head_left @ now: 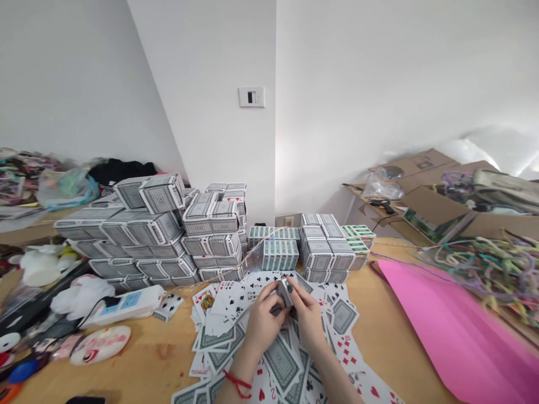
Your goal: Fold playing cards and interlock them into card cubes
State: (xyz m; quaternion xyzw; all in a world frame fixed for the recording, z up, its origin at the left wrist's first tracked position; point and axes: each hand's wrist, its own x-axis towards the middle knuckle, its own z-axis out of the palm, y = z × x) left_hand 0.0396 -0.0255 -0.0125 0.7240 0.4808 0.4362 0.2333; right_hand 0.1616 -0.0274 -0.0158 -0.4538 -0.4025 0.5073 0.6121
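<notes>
Both my hands meet above a loose spread of playing cards [281, 362] on the wooden table. Between my left hand [264, 317] and my right hand [307, 311] is a small grey-and-white folded playing card [285, 293], pinched by the fingers of both. My left hand's curled fingers partly hide it, so its exact folds cannot be made out. Some cards below lie face up, others show grey-green patterned backs. A red string bracelet circles my left wrist.
Grey card-patterned blocks [145, 235] are stacked at the back left, more blocks [326, 247] back right, green-and-white ones [281, 255] between. A power strip [126, 306] and a computer mouse [101, 344] lie left. Pink sheet [458, 331], tangled cords [497, 275] and cardboard box [455, 207] occupy the right.
</notes>
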